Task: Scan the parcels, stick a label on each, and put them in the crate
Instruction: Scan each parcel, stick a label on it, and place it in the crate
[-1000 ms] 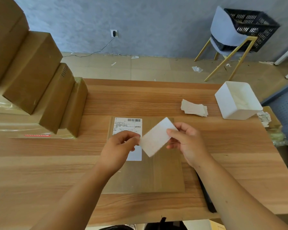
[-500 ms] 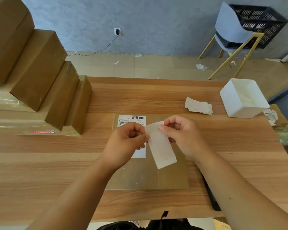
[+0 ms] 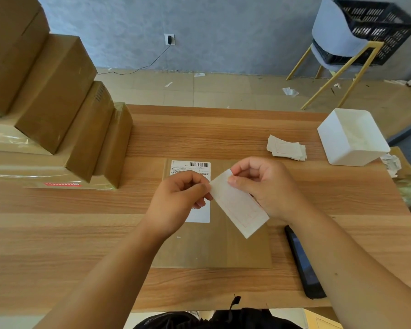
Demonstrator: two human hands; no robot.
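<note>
Head cam: our left grip & right grip both pinch label at top end. Long axis slants down-right; parcel lies right below.

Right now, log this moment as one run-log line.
left hand: pinches label; right hand: pinches label; label: over flat parcel, not yet stuck; black crate: on chair

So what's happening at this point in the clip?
A person pinches a white label with the left hand and right hand, holding it above a flat brown parcel on the table, apparently peeling its backing. It is not stuck on yet. The scanner lies on the table to the right; the black crate sits on a chair beyond.
</note>
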